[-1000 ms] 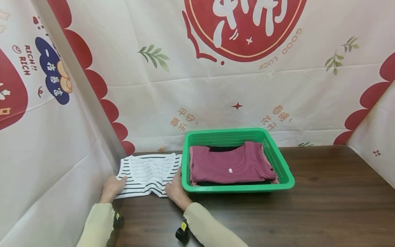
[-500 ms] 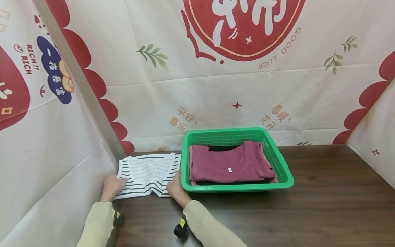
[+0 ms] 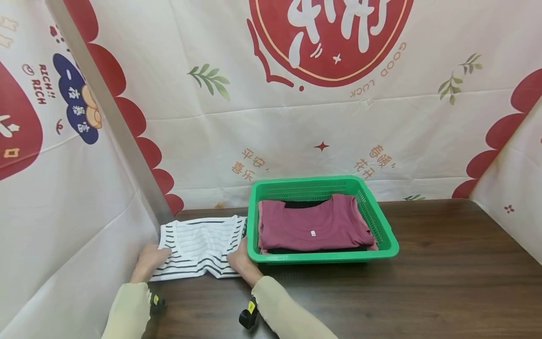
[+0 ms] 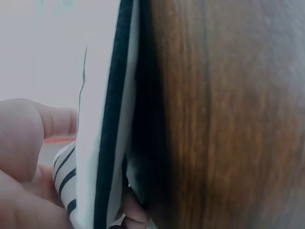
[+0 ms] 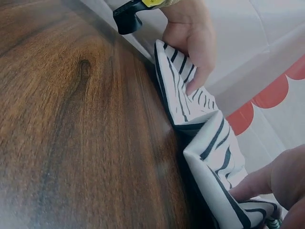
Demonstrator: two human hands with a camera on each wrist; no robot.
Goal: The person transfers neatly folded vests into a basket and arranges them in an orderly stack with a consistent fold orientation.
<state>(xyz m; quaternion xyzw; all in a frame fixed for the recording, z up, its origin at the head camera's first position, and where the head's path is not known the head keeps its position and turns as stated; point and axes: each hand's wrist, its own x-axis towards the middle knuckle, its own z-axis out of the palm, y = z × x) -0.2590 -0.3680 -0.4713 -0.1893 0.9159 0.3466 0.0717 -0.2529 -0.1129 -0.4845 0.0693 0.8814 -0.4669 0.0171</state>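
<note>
A white shirt with dark stripes point(image 3: 199, 245), folded into a flat rectangle, lies at the far left of the table. My left hand point(image 3: 149, 261) grips its left side, thumb on top; in the left wrist view a fingertip point(image 4: 135, 212) shows under the cloth. At the opposite side my right hand point(image 3: 243, 261) pinches the shirt, its thumb pressing the upper face in the right wrist view, fingers beneath mostly hidden. Between the hands the front edge buckles into a small peak point(image 5: 195, 143). Dark shadow runs along that edge; whether the shirt is lifted I cannot tell.
A green plastic basket point(image 3: 322, 257) stands right beside my right hand, with folded maroon shirts point(image 3: 311, 230) and something black inside. Printed white cloth point(image 3: 203, 155) hangs behind the table and on the left, close to my left hand. Brown wooden tabletop point(image 3: 444, 263) extends rightward.
Both hands keep their hold. The striped shirt has shifted a little toward me, with the left hand moving slightly nearer too. The head view has turned slightly; the basket stays put.
</note>
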